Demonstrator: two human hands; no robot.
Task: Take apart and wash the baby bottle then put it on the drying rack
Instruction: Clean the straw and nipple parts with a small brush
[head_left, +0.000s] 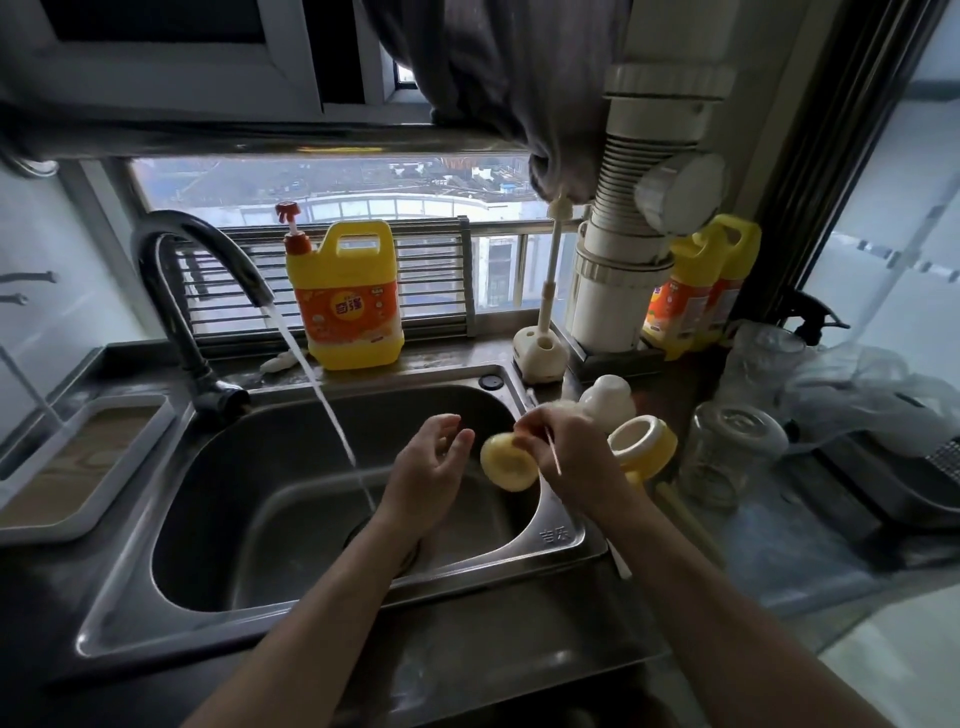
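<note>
Over the right side of the steel sink (291, 597), my right hand (563, 447) pinches a pale yellow bottle part (506, 462) along with a thin straw-like stick (553, 454). My left hand (434, 467) hovers just left of it with relaxed fingers, holding nothing. On the counter to the right stand a yellow collar ring (644, 441), a white cap (605, 397) and a clear glass bottle body (732, 449) upside down. Water runs from the black tap (182, 270) into the basin.
A yellow detergent jug (348, 296) with a red pump stands behind the sink. A brush holder (540, 353) sits at the sink's back right corner. More yellow bottles (701, 291), a jar and plastic bags crowd the right counter. A white tray (78, 467) lies left.
</note>
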